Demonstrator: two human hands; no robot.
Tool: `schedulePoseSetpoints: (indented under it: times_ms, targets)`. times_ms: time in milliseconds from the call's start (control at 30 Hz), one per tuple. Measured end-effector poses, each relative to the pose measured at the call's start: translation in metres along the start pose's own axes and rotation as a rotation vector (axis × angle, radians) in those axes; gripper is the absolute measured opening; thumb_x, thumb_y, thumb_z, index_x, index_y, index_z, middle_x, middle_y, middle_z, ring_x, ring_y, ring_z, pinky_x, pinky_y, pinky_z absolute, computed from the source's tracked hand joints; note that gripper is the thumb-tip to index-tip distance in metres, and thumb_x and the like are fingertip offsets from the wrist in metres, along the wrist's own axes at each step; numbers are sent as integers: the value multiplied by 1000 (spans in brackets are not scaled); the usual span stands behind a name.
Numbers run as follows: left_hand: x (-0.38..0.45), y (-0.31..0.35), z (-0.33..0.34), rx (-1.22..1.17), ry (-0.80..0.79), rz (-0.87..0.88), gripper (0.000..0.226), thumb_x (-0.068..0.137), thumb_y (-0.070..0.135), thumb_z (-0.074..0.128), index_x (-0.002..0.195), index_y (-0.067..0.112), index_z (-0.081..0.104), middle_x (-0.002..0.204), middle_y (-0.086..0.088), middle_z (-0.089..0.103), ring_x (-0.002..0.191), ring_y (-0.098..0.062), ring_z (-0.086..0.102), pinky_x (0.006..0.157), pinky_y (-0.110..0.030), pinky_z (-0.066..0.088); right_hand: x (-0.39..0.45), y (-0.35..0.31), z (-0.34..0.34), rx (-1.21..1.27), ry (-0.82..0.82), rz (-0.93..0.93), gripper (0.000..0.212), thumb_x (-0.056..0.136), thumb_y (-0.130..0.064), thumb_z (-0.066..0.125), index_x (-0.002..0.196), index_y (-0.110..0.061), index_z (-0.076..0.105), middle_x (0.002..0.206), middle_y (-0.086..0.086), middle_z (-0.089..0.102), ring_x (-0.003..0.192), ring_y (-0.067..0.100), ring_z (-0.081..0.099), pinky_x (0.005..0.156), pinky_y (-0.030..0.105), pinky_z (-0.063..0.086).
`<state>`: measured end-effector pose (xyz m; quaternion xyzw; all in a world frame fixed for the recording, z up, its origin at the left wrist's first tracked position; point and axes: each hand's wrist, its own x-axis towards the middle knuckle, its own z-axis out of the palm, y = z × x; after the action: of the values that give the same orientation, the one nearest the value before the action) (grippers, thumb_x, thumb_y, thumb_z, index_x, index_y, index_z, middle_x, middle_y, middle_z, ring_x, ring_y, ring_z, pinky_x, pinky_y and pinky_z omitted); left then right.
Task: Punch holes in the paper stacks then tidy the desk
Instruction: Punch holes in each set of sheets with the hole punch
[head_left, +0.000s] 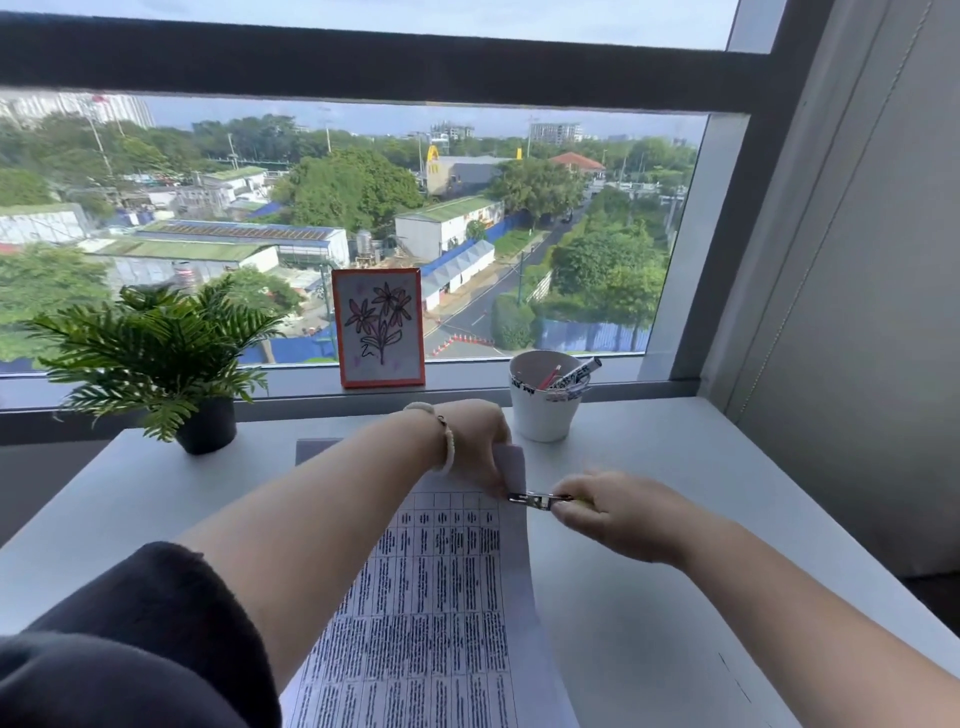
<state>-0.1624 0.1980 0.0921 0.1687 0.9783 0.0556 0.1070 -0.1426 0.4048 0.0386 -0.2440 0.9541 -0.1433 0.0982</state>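
A printed paper stack with dense table text lies on the white desk in front of me. My left hand reaches across and pinches the stack's far right corner, lifting it slightly. My right hand grips a small metal hole punch, whose jaw sits on the right edge of the paper just below the left hand's fingers. A bead bracelet is on my left wrist.
A white cup with markers stands behind the hands near the window. A potted fern sits at the desk's far left. A framed flower drawing leans on the sill. A grey wall borders the desk on the right.
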Motion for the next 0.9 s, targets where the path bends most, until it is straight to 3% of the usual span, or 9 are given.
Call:
schedulePoseSetpoints:
  times_ms: [167, 333, 400, 533, 633, 900]
  targets:
    - [0, 2, -1, 59, 23, 28, 22, 73, 37, 74, 85, 18, 70, 69, 2, 60, 72, -18, 56, 68, -28, 51, -2, -5, -7, 91, -47, 58, 31, 92, -50, 40, 82, -25, 56, 80, -5, 62, 76, 15, 56, 74, 35, 48]
    - [-2, -1, -2, 67, -43, 1, 25, 74, 36, 75, 91, 16, 73, 81, -3, 68, 81, -21, 63, 64, -25, 47, -10, -15, -3, -260, 198, -39, 29, 89, -51, 42, 111, -40, 59, 95, -8, 54, 84, 13, 48, 67, 28, 36]
    - [-4, -5, -2, 65, -30, -14, 28, 76, 36, 74, 93, 13, 72, 82, -4, 67, 80, -21, 61, 64, -23, 43, -11, -14, 0, -291, 224, -45, 32, 89, -53, 43, 114, -42, 58, 97, -8, 54, 87, 13, 49, 65, 27, 32]
    - [-4, -13, -5, 3, 31, -9, 21, 72, 38, 78, 79, 20, 68, 75, -2, 64, 74, -20, 60, 67, -27, 50, -12, -6, 5, -168, 114, -4, 34, 88, -61, 43, 114, -44, 59, 98, -12, 55, 91, 11, 53, 69, 26, 37]
    - [-5, -13, -7, -32, 45, -9, 22, 72, 39, 78, 82, 22, 70, 81, -1, 69, 78, -19, 64, 71, -30, 54, -12, -6, 9, -129, 85, 5, 39, 86, -68, 43, 113, -44, 59, 100, -13, 55, 94, 11, 54, 75, 28, 43]
    - [-9, -8, -13, -112, 55, 9, 17, 75, 35, 78, 86, 25, 71, 81, 3, 69, 79, -15, 63, 72, -25, 52, -16, -7, 5, -90, -133, 53, 57, 86, -72, 40, 101, -22, 63, 104, -3, 59, 94, 19, 56, 82, 36, 48]
